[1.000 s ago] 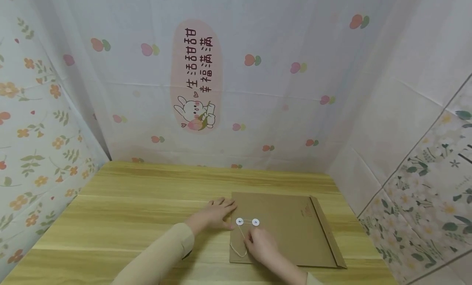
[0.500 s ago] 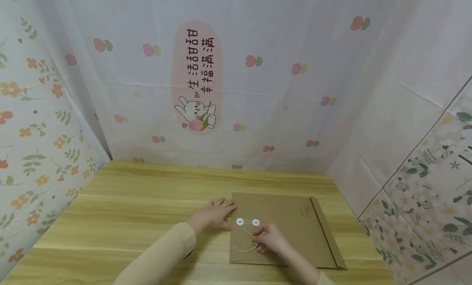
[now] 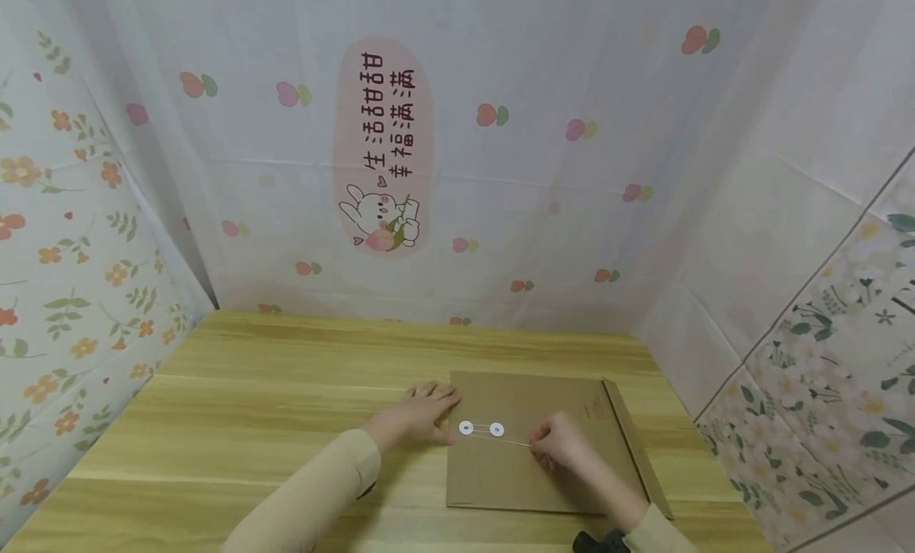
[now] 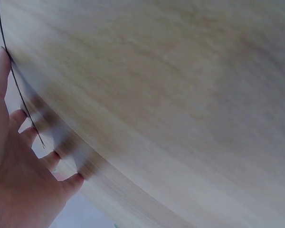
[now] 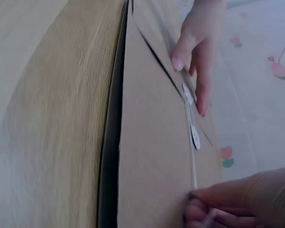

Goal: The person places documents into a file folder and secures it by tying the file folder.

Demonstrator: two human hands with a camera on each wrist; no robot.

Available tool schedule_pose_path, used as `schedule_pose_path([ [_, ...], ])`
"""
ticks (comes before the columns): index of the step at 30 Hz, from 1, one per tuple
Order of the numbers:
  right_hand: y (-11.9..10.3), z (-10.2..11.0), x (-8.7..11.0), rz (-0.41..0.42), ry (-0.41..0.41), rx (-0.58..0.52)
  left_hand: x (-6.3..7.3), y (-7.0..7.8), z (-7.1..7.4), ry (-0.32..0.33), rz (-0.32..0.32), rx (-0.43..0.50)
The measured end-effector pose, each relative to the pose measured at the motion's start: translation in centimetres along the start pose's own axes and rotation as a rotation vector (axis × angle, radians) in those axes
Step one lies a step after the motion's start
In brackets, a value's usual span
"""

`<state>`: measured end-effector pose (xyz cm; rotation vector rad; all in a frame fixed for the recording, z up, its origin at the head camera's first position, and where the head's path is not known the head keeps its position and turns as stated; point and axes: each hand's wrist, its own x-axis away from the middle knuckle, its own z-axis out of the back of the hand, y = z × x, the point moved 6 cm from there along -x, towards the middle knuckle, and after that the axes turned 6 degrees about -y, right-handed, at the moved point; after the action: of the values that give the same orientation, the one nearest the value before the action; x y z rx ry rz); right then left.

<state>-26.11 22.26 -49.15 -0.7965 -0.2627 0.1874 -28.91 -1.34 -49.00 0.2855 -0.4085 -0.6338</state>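
A brown kraft-paper string-tie envelope (image 3: 515, 481) lies flat on the wooden table. Two white round buttons (image 3: 466, 427) near its left end are joined by string wound between them. The loose string (image 3: 511, 441) runs taut from the buttons to my right hand (image 3: 561, 442), which pinches it between thumb and fingertips over the middle of the envelope. In the right wrist view the right hand (image 5: 228, 202) has the string's end among its curled fingers. My left hand (image 3: 418, 416) rests with spread fingers at the envelope's left edge, fingertips and thumb touching that edge.
The wood-grain table (image 3: 286, 394) extends to the left and behind the envelope. Patterned cloth (image 3: 543, 179) hangs along the table's back, with floral sheets at both sides. A black object (image 3: 600, 542) shows by the right wrist at the bottom edge.
My right hand has moved right and slightly up, drawing the string from a slack loop into a straight line across the envelope. The left hand has stayed in place.
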Motion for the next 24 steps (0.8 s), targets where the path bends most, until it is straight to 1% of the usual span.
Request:
schedule_pose_path([
  [3,-0.3,0.8,-0.5,0.027,0.071,0.181,0.1,0.0,0.1,0.001,-0.004,0.005],
  [7,-0.5,1.4,-1.3,0.111,0.147,0.400,0.0,-0.1,0.1,-0.002,-0.008,0.018],
  [11,-0.8,1.5,-2.2,0.226,0.183,0.556,-0.2,-0.3,-0.1,-0.006,0.001,0.014],
  [14,-0.9,1.3,-3.1,0.282,0.179,0.642,-0.4,-0.4,-0.2,-0.004,0.012,0.020],
  [17,-0.7,0.8,-4.3,0.310,0.166,0.705,-0.6,-0.5,-0.3,-0.003,0.019,0.022],
  [19,-0.6,0.6,-5.2,0.328,0.160,0.718,-0.6,-0.5,-0.4,-0.008,0.022,0.020],
  [22,-0.5,0.2,-6.6,0.346,0.142,0.698,-0.5,-0.4,-0.3,-0.013,0.025,0.015],
  [24,-0.7,0.0,-7.4,0.352,0.122,0.665,-0.3,-0.3,-0.2,-0.013,0.028,0.015],
])
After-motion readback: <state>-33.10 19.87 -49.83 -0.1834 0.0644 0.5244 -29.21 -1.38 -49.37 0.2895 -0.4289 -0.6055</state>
